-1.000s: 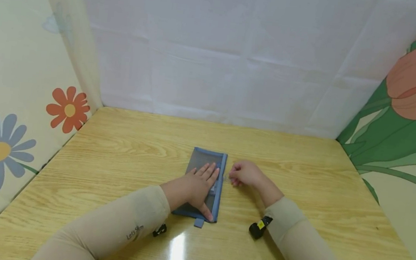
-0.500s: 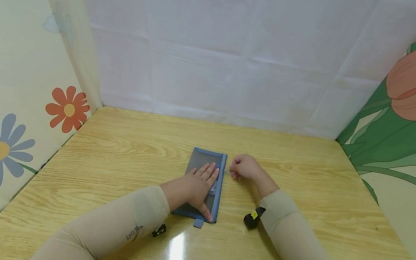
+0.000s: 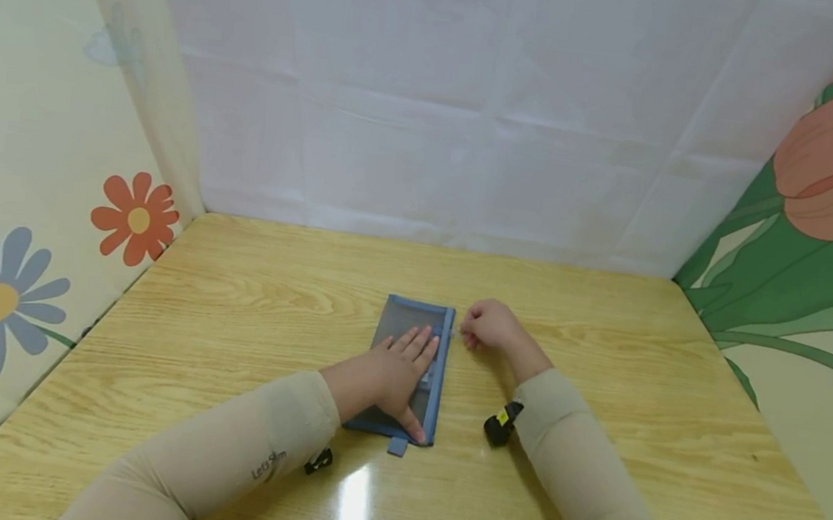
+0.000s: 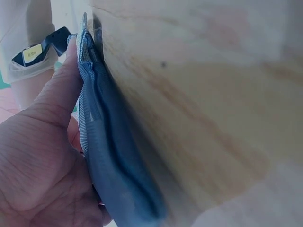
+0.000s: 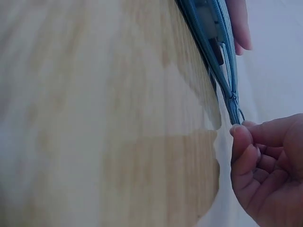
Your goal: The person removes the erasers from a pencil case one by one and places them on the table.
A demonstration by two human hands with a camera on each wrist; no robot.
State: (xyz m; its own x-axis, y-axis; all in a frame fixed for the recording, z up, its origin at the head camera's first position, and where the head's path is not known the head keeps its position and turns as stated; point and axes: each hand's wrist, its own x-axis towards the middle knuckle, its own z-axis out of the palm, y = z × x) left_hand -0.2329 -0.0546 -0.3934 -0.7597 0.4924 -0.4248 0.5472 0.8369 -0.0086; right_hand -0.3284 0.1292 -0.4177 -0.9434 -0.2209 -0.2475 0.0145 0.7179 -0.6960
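Note:
A blue mesh zipper pouch (image 3: pixel 411 313) lies on the wooden table, its zipper along the right side. My left hand (image 3: pixel 396 374) presses flat on it with fingers spread. In the right wrist view, the zipper slider (image 5: pixel 232 97) sits on the zipper track, with the two edges parted on the left hand's side. The thumb and index finger of my right hand (image 3: pixel 491 326) pinch the zipper pull (image 3: pixel 456 331) just off the pouch's right edge. Pale items show through the parted zipper; their kind is unclear. The left wrist view shows the pouch edge-on beside the left palm.
A small blue fabric tab (image 3: pixel 398 446) sticks out from the pouch's near end. The wooden table (image 3: pixel 294 282) runs back to a white cloth (image 3: pixel 399 124). Flower-printed panels stand on both sides. A black wrist camera (image 3: pixel 502 424) hangs under the right sleeve.
My right hand has moved away from the body along the pouch's right edge, pulling the zipper pull with it. The left hand and the pouch have stayed in place.

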